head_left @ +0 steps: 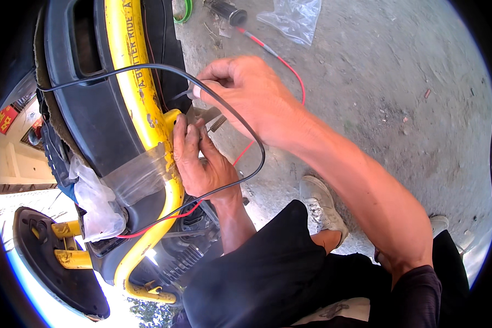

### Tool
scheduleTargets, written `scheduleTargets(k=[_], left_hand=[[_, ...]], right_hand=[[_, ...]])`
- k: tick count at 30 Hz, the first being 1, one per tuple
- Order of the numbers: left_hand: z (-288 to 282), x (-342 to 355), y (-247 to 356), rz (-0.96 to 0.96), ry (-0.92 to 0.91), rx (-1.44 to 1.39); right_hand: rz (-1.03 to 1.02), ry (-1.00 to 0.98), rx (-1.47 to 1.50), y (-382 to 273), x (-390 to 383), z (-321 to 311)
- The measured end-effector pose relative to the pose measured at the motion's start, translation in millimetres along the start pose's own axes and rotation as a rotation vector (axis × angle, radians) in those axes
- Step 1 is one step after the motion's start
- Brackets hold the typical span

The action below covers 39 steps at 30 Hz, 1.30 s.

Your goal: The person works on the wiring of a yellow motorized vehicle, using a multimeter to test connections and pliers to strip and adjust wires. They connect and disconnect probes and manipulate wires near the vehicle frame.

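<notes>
My right hand [243,93] pinches a thin light-grey strip [182,94] between thumb and forefinger, close to the yellow tube frame [143,104] of a vehicle. Below it, my left hand [205,167] is closed against the side of that frame, its fingertips bunched together. What those fingers grip is hidden. A small coil spring [218,123] shows just between the two hands. The black cable [255,136] loops around both hands and over the frame. Clear plastic film [139,174] wraps the frame beside my left hand.
A white plastic bag [95,208] hangs on the vehicle's black body. A red wire [292,68] runs over the dusty ground from a dark cylindrical tool [226,12]. Nearby lie a clear plastic bag [296,19] and a green ring [186,11]. A shoe [321,205] stands behind my right forearm.
</notes>
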<state>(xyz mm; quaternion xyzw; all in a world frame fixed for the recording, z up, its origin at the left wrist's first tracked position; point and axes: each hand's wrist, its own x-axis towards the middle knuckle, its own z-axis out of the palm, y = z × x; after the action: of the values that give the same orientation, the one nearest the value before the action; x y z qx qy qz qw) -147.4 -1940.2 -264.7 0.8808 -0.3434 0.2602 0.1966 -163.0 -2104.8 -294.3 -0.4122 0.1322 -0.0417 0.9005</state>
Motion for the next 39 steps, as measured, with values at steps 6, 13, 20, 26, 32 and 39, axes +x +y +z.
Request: scheduleTargets(k=[6, 13, 20, 26, 32, 39], left_hand=[[9.3, 4.8, 3.9, 0.034, 0.047, 0.028], [5.2, 11.7, 3.7, 0.144, -0.016, 0.142], [0.3, 16.0, -11.0, 0.260, -0.046, 0.142], [3.8, 18.2, -2.6, 0.218, -0.003, 0.080], [3.9, 11.5, 0.5, 0.070, -0.021, -0.094], [0.3, 11.0, 3.1, 0.089, -0.032, -0.109]], right_hand=[[-0.026, 0.003, 0.145, 6.2, -9.8, 1.7], [-0.092, 0.055, 0.034, -2.4, -16.8, 1.0], [-0.191, 0.045, 0.134, -6.9, -3.7, 17.7], [-0.112, 0.058, 0.616, -2.3, -1.7, 41.7], [-0.020, 0.185, 0.629, -4.3, 7.5, 48.1], [-0.107, 0.277, 0.450, 1.0, 30.6, 53.7]])
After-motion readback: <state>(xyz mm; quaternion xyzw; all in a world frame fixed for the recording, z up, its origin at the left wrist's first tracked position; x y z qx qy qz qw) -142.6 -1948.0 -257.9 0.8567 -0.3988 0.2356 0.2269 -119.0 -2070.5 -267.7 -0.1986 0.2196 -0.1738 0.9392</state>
